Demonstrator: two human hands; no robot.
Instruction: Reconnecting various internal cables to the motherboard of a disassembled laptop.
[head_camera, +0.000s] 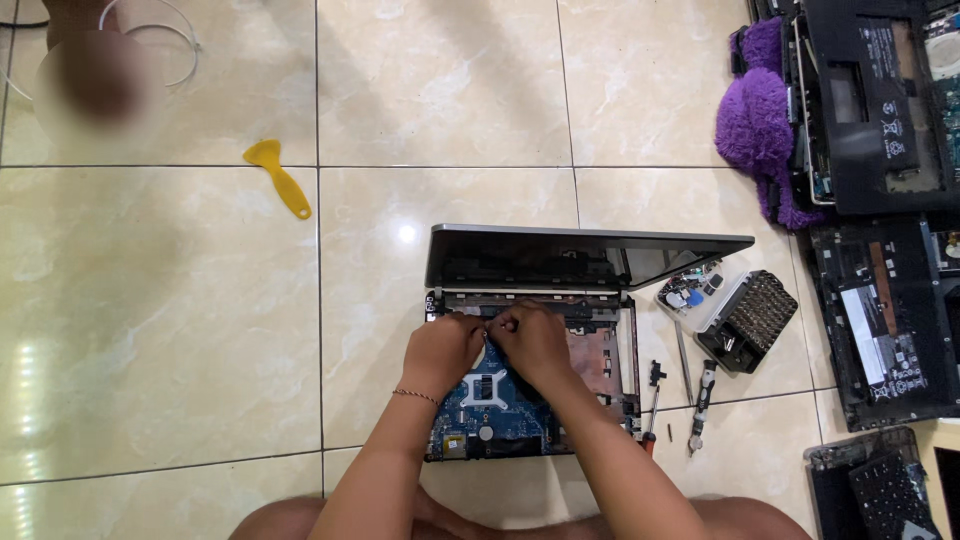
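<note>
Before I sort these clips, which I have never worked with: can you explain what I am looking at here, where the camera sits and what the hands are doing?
There is one picture, taken by a camera worn on a person's head, looking straight down at a tiled floor. The person sits there working with two bare hands. In front of them lies an opened laptop: its lid stands up and the blue circuit board is exposed. The left hand and right hand meet at the hinge edge, fingers pinched on something too small to make out. To the right lie two screwdrivers and an open case of screwdriver bits. A yellow plastic pry tool lies at upper left; more dismantled laptops and a purple fluffy cloth are at the right.
</note>
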